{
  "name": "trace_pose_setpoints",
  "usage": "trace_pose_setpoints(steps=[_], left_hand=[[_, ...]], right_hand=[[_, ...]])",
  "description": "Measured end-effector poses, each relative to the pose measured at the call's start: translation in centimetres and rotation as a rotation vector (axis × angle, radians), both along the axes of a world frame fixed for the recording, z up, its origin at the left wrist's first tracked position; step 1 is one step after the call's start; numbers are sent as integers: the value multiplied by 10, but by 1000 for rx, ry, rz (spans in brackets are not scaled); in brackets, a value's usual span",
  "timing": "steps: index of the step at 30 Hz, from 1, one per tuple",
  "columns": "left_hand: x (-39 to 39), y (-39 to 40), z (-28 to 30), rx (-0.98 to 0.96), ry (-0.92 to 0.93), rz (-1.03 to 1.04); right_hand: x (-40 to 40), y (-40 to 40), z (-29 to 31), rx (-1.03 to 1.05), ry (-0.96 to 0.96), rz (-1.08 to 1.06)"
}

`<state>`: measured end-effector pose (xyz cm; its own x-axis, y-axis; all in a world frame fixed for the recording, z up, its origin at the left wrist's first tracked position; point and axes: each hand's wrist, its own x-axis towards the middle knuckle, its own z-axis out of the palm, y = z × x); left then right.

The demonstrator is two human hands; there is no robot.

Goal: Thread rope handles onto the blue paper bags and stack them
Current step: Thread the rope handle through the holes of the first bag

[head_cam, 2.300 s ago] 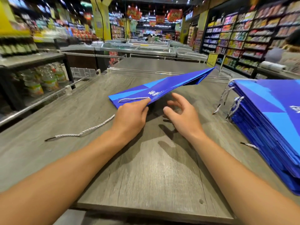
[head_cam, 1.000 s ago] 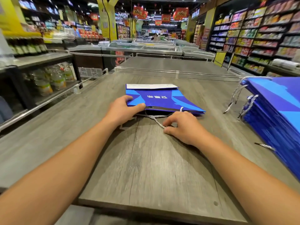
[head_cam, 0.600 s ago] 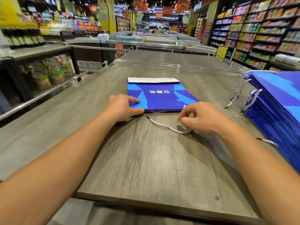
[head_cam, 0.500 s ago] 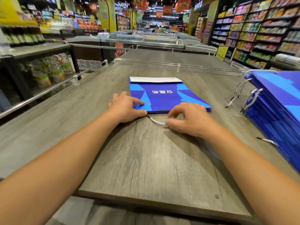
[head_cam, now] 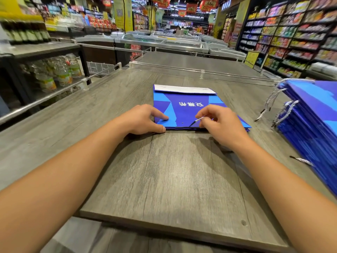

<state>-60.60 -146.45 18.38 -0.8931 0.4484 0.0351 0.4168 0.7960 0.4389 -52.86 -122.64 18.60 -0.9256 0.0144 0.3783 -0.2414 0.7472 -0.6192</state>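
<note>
Moved up onto the bag now: right hand [head_cam: 221, 125], off the table where it was half a second ago, with the rope [head_cam: 197, 120] lifted along. Pinching the rope's dark tip between thumb and first finger, right above the blue paper bag [head_cam: 184, 110], close to a small hole [head_cam: 182, 123] near the front edge. Left hand [head_cam: 144, 119] in the same spot as before, first finger pressing down on the bag's near left corner, thumb tucked at the edge, other fingers curled. Lying flat in the middle of the grey wooden table [head_cam: 173, 170], white flap at the far end. Well apart on the right, a tall stack of blue bags [head_cam: 313, 121] with rope handles [head_cam: 271, 99] hanging off the side. Behind it all, store shelves [head_cam: 295, 33] full of colourful packs.
</note>
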Motion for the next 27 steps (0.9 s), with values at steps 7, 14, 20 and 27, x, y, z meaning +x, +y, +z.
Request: trace_pose_setpoints(steps=[7,14,20,27], left_hand=[[14,10,3,20,196,-53],[17,36,-7,2,231,-99],[22,29,-4,84,161,-136],[30,37,-3,178,162,-175]], right_hand=[[-1,-4,1,17,-1,-30],[-3,-3,0,82,18,-52],[-5,-6,2,211,12,-35],[-3,-7,3,283,-21,11]])
